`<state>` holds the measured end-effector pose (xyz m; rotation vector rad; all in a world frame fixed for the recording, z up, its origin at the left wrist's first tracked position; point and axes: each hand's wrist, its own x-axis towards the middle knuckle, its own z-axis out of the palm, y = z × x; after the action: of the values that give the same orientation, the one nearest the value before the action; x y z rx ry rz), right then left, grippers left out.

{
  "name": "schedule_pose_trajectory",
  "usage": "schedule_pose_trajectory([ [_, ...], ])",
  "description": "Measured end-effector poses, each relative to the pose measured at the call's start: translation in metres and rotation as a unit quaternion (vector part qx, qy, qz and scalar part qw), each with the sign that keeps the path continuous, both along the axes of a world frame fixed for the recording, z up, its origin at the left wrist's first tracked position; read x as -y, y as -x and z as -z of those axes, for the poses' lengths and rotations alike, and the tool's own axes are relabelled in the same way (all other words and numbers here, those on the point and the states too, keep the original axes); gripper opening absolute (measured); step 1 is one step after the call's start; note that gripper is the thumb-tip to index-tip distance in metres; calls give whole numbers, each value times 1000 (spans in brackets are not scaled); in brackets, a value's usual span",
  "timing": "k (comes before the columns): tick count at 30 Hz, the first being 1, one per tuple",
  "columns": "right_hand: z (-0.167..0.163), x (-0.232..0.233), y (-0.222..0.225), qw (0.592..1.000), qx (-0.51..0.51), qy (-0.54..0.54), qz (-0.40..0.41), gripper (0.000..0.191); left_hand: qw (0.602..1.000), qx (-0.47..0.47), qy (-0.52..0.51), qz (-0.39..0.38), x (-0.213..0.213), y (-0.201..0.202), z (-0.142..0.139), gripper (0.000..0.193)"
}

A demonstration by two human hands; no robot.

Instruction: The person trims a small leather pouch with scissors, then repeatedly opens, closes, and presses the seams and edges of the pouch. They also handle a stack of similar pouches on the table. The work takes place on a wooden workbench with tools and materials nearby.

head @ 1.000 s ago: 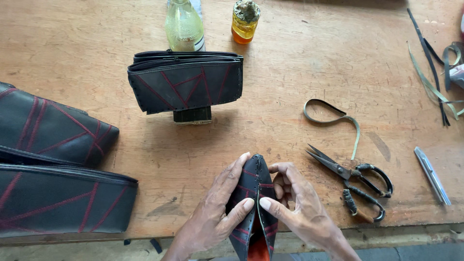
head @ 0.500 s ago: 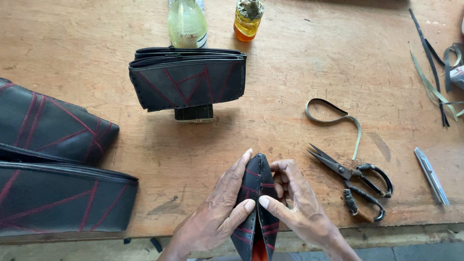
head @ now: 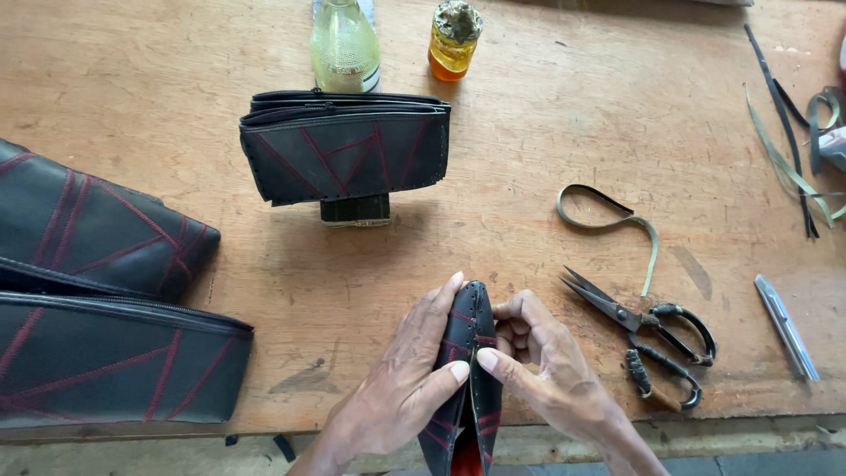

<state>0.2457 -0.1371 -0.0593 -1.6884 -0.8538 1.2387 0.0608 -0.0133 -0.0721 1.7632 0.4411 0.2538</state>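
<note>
My left hand (head: 401,379) and my right hand (head: 542,366) both grip a narrow black leather piece with red stitching (head: 467,370), held on edge at the near side of the wooden table (head: 564,115). Both thumbs press its upper edge, where small punched holes run along the rim. An orange lining shows at its lower end. Black scissors (head: 648,330) lie open just right of my right hand.
A stack of black stitched leather strips (head: 348,145) rests on a small block at centre. Two long black leather pieces (head: 97,308) lie at the left. A glass bottle (head: 344,44), an orange jar (head: 454,40), a strap loop (head: 608,220), a metal tool (head: 786,326) and leather offcuts (head: 793,132) are around.
The hands and the leather piece stay almost still; the fingers shift only slightly along its edge.
</note>
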Motion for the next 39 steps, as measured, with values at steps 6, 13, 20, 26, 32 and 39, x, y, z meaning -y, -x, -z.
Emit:
schedule_pose_trajectory([
  [6, -8, -6, 10, 992, 121, 0, -26, 30, 1000, -7, -17, 9, 4, 1, -3, 81],
  [13, -9, -10, 7, 999, 33, 5, 1, 34, 1000, -25, -6, 10, -1, -2, -7, 84],
  [20, -6, -14, 6, 998, 57, 2, -6, 29, 999, -8, -11, -32, 3, -7, -10, 72],
  [26, -10, -20, 1, 993, 110, 19, 24, 26, 995, 20, -77, -61, 3, -16, -9, 61],
  [32, -3, -31, -7, 986, 166, 20, -2, 33, 975, 54, 58, -208, -9, -19, -6, 44],
  [39, -18, 6, -39, 989, 38, -116, 80, 68, 917, -104, -32, -385, -7, 16, -29, 32],
])
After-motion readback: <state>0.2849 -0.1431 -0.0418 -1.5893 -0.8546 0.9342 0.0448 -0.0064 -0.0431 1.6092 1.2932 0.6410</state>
